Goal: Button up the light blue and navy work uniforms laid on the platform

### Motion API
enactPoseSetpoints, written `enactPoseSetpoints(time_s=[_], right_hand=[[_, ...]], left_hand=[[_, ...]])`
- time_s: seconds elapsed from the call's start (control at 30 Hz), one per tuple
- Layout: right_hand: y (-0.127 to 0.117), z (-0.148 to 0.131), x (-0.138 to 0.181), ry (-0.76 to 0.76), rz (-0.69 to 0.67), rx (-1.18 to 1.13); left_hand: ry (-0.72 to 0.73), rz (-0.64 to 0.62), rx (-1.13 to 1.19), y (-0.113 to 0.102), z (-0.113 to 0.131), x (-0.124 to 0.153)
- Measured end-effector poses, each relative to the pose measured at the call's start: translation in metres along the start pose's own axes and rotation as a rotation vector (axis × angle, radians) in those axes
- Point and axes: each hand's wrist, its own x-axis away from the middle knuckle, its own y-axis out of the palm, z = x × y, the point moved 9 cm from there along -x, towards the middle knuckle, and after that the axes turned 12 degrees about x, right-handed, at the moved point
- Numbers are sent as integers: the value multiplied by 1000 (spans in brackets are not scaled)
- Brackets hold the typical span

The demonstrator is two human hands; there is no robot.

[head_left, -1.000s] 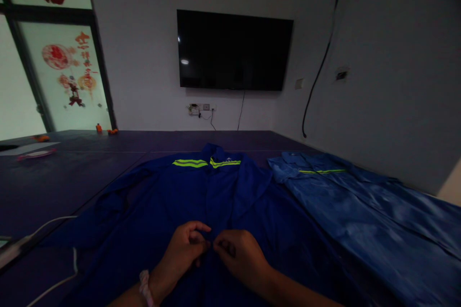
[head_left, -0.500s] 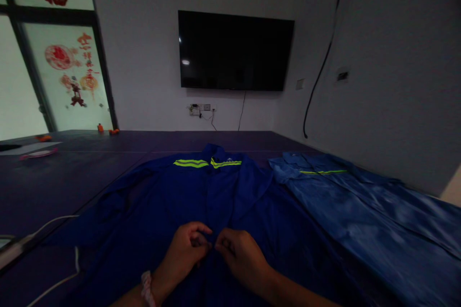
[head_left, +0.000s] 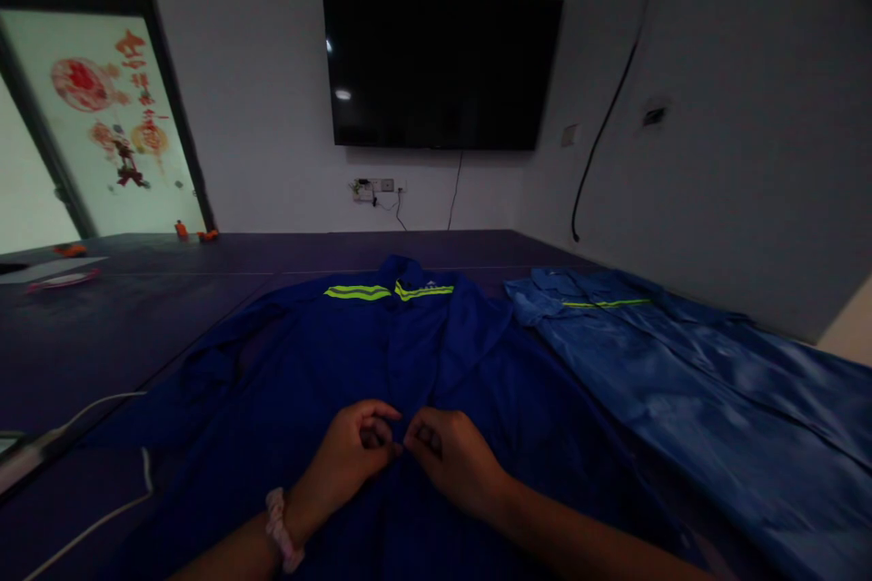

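Note:
A dark blue work jacket [head_left: 341, 349] with yellow-green reflective strips across the chest lies spread on the purple surface, its collar pointing away from me. Both hands meet at its front opening, below the chest. My left hand [head_left: 347, 445], a pale scrunchie [head_left: 281, 526] round its wrist, has thumb and fingers curled in at the front edge. My right hand [head_left: 453, 458] pinches the cloth close beside it, fingertips almost touching the left ones. The dim light hides the exact bit of fabric, and any button, between the fingers.
To the right lies a second, lighter blue garment [head_left: 668, 390] with a thin yellow-green line. A white cable [head_left: 95, 531] and a power strip [head_left: 24, 463] are at the left edge. Small orange objects [head_left: 181, 230] sit at the far left. A television [head_left: 442, 68] hangs on the wall.
The view has tilted down slightly, so the wall and television appear higher. Both hands stay at the jacket's front edge, with only slight finger movement.

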Motion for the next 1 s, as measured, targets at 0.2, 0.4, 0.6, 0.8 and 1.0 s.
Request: enactPoseSetpoints(time_s=[0.2, 0.4, 0.6, 0.8, 1.0], right_hand=[[0, -1, -1, -33, -9, 71], [0, 0, -1, -10, -10, 152], [2, 4, -1, 33, -12, 155], [2, 6, -2, 73, -24, 117], [2, 7, -3, 68, -31, 74]], left_hand=[[42, -22, -21, 1, 3, -1], [66, -34, -55, 2, 2, -1], [95, -23, -130, 4, 9, 3], [115, -20, -205, 6, 16, 6], [173, -29, -333, 10, 24, 9]])
